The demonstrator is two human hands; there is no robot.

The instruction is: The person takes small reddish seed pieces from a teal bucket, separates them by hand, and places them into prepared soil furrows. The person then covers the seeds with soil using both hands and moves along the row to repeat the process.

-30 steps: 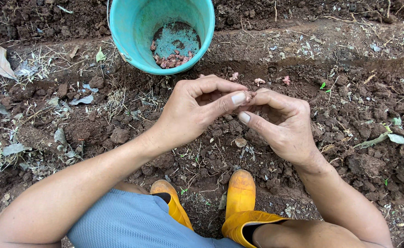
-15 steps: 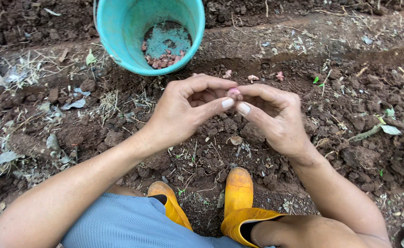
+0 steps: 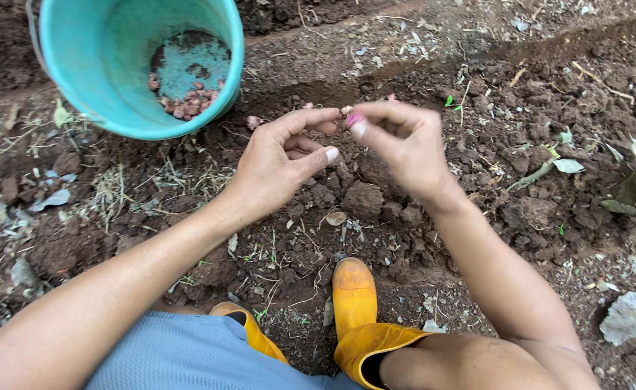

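Dark, crumbly garden soil (image 3: 376, 198) fills the view, scattered with clods, dry stalks, bits of straw and a few pale dead leaves, and a shallow furrow (image 3: 433, 79) runs across its far part. At the far left corner of the ground stands a teal bucket (image 3: 94, 79), tilted toward the person, with a small heap of pinkish bulbs (image 3: 186, 105) lying on its bottom among smears of earth. The person squats, two yellow rubber boots (image 3: 353, 300) planted at the near edge and a grey-blue garment beside them. Both bare hands are raised over the middle of the soil, just beside each other. The right hand (image 3: 405, 148) has its grip closed, thumb and forefinger pinched together on a small pink bulb (image 3: 354, 119). The left hand (image 3: 282, 162) has its fingers loosely curled, forefinger stretched toward the bulb and thumb apart from it; whether it touches the bulb cannot be told. A few more small pinkish pieces lie on the ground along the furrow, just beyond the fingertips.
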